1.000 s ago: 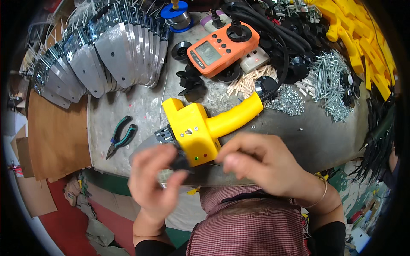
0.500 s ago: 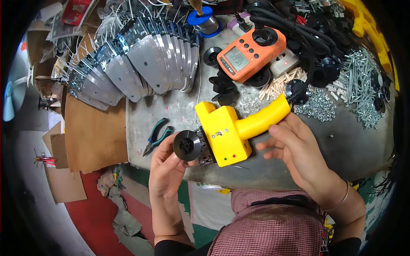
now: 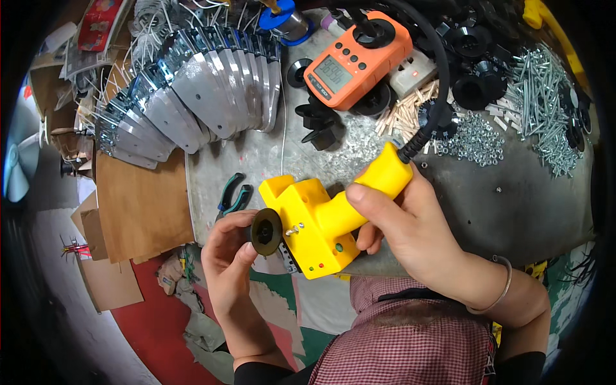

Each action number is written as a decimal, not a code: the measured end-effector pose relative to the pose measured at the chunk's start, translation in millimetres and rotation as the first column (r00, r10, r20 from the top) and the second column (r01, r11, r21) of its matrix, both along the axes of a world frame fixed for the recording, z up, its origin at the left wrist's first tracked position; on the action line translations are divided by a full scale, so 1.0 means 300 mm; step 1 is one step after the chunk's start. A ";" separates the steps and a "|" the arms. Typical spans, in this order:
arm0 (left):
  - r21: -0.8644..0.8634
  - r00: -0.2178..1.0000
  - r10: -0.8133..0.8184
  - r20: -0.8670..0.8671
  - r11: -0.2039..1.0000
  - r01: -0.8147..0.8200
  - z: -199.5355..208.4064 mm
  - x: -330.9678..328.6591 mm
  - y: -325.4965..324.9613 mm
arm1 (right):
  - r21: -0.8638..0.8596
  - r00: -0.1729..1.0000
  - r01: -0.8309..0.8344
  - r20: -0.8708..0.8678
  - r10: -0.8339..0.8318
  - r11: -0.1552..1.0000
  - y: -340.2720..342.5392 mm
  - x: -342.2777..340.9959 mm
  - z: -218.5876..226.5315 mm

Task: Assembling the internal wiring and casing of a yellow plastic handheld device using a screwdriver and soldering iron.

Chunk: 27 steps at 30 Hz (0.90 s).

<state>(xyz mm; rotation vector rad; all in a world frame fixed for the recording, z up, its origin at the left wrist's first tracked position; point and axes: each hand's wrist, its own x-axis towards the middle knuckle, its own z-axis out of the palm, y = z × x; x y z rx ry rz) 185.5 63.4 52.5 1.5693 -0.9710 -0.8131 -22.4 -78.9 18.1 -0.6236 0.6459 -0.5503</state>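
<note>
In front of me, over the table's near edge, is a yellow handheld tool [image 3: 308,218] with a straight handle, small lights and a switch on its side. My right hand [image 3: 417,224] wraps round the handle, thumb on top. A black cable [image 3: 436,106] comes out of the handle's end. My left hand [image 3: 228,256] grips a black round knob [image 3: 266,232] at the tool's other end, thumb against its rim. Metal plating of the tool shows just behind the knob. Teal-handled pliers [image 3: 232,196] lie just beyond my left hand.
An orange digital meter [image 3: 359,61] stands on the table [image 3: 513,212]. Beyond the pliers fan out several grey metal plates [image 3: 212,90] with white wires. A solder spool [image 3: 287,24], black knobs [image 3: 471,90], nuts [image 3: 478,141] and long screws [image 3: 542,109] lie further off.
My right hand has closed round the handle. The tool has moved left and nearer and turned, so another side face shows. The cable now arches above the handle.
</note>
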 end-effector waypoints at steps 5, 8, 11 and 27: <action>0.054 0.971 -0.011 0.240 0.999 -0.002 0.078 -0.068 -0.020 | -0.179 1.000 0.026 0.001 -0.027 0.983 0.005 0.010 -0.010; 0.124 0.746 -0.085 0.661 0.992 0.003 0.101 -0.105 -0.046 | -0.214 0.998 0.061 0.025 -0.057 0.975 0.012 0.022 -0.012; 0.152 0.657 -0.122 0.744 0.988 0.011 0.116 -0.116 -0.053 | -0.218 1.000 0.007 0.007 -0.006 0.976 0.002 0.011 -0.008; 0.245 0.454 -0.260 0.853 0.965 0.092 0.137 -0.116 -0.080 | -0.350 0.999 0.045 0.039 -0.033 0.936 0.018 0.001 -0.026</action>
